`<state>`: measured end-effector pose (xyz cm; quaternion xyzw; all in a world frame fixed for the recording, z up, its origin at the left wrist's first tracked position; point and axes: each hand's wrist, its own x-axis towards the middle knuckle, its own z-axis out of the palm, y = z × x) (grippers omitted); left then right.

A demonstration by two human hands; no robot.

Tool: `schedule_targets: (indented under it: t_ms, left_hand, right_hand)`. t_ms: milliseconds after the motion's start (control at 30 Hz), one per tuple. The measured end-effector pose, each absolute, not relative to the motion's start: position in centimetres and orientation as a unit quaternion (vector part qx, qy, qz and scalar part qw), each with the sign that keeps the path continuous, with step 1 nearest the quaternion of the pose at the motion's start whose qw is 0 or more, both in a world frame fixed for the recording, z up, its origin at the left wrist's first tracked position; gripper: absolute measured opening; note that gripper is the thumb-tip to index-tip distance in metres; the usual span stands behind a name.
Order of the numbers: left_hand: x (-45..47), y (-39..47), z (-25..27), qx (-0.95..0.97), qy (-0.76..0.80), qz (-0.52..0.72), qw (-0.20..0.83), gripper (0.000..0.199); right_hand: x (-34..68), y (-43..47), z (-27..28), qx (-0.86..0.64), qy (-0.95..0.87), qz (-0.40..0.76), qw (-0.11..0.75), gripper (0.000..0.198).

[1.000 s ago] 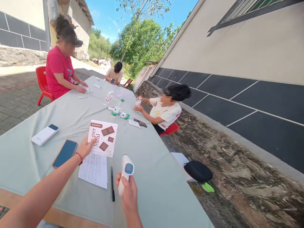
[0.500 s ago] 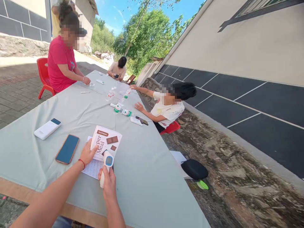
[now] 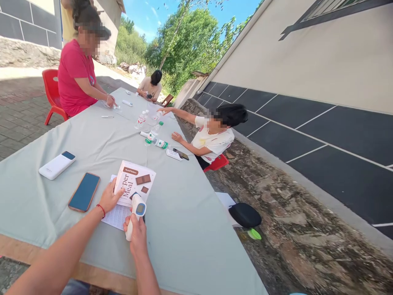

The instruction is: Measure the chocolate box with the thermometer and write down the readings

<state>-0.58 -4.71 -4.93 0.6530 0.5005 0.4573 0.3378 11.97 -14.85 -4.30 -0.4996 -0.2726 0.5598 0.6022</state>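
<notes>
My left hand (image 3: 111, 197) grips the left side of a white and brown box (image 3: 130, 172) printed with "Meal" and chocolate pieces. In my right hand (image 3: 137, 234) is a white infrared thermometer (image 3: 135, 205), its small blue-framed screen facing up toward me. The thermometer's head overlaps the box's lower edge in view; whether they touch I cannot tell. Under the box and my left hand lies a printed sheet of paper (image 3: 115, 218), partly covered. Left of my left hand, a phone (image 3: 84, 191) with an orange-brown edge lies on the cloth.
A white power bank (image 3: 57, 165) lies at the left on the grey-green tablecloth (image 3: 181, 229). Farther along stand water bottles (image 3: 154, 134), near a phone (image 3: 181, 154). Several people sit around the table; the person at right (image 3: 211, 139) reaches toward the bottles. A black case (image 3: 245, 214) is beyond the right edge.
The view has shifted slightly, so most things sit a little farther left. Both hands keep their hold on the box and the thermometer.
</notes>
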Motion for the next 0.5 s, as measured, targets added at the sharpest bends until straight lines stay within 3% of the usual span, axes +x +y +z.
schedule_targets:
  t_ms: [500]
  left_hand:
    - [-0.63, -4.81, -4.29, 0.660, 0.503, 0.450, 0.331, 0.063]
  right_hand:
    - [11.87, -15.00, -3.84, -0.505, -0.240, 0.570, 0.602, 0.046]
